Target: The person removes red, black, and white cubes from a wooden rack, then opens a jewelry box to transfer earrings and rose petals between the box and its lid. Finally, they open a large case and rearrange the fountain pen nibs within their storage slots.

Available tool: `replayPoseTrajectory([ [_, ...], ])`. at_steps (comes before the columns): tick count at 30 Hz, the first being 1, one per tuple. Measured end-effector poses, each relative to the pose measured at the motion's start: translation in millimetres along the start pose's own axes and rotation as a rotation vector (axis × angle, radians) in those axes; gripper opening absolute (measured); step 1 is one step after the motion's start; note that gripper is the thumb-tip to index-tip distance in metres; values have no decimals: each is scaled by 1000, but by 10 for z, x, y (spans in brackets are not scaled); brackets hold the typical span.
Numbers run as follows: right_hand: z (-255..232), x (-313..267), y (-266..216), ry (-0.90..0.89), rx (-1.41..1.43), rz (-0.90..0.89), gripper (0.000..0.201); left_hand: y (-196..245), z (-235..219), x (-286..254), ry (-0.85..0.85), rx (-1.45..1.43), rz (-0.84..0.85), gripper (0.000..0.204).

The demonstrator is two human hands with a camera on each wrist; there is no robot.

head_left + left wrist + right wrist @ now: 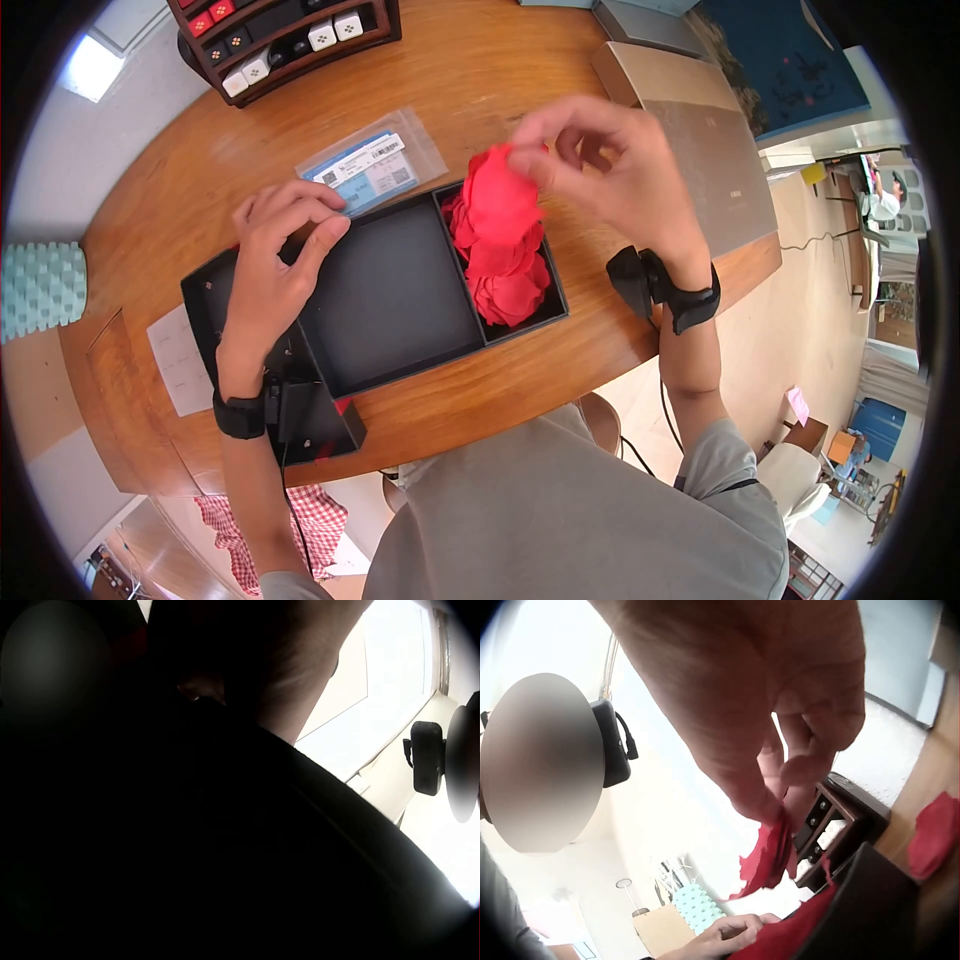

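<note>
My right hand [610, 165] pinches a bunch of thin red petals [765, 859] between thumb and fingertips. It is held just above the right compartment of a black divided box [395, 300]. More red petals [508, 290] lie heaped in that compartment. Over the box's left part hovers my left hand [275, 255], fingers loosely bent with nothing visible in them. The wide middle compartment shows a bare dark floor. Most of the left wrist view is black, with only part of a hand [300, 682] at its top.
A clear bag with a blue-and-white label [375, 170] lies behind the box. At the back left stands a dark wooden rack [290, 65] of small boxes. A brown carton [710, 150] sits right, a white sheet [178, 360] left. A loose red petal [935, 834] lies outside the box.
</note>
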State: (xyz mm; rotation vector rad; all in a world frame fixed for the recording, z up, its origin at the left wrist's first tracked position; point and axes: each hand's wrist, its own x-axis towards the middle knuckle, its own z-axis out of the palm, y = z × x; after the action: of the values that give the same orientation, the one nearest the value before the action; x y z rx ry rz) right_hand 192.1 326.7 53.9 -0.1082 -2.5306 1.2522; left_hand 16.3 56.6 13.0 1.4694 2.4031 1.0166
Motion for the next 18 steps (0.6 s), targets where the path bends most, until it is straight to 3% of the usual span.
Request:
replayPoseTrajectory([
  [3,-55,59,121,291,-40,73,15,1,-9,0,-29,23,-9,23],
  [7,-151,59,252,301,-257,128,16,-12,-7,2,-27,30,1,22],
  [9,-157,42,329,138,-223,233,16,-6,-3,1,-22,32,0,22],
  [12,-105,36,320,26,-251,235,18,-1,-4,-5,-17,38,-5,22],
  [18,-76,34,290,54,-369,239,25,-31,20,-8,19,8,3,14],
])
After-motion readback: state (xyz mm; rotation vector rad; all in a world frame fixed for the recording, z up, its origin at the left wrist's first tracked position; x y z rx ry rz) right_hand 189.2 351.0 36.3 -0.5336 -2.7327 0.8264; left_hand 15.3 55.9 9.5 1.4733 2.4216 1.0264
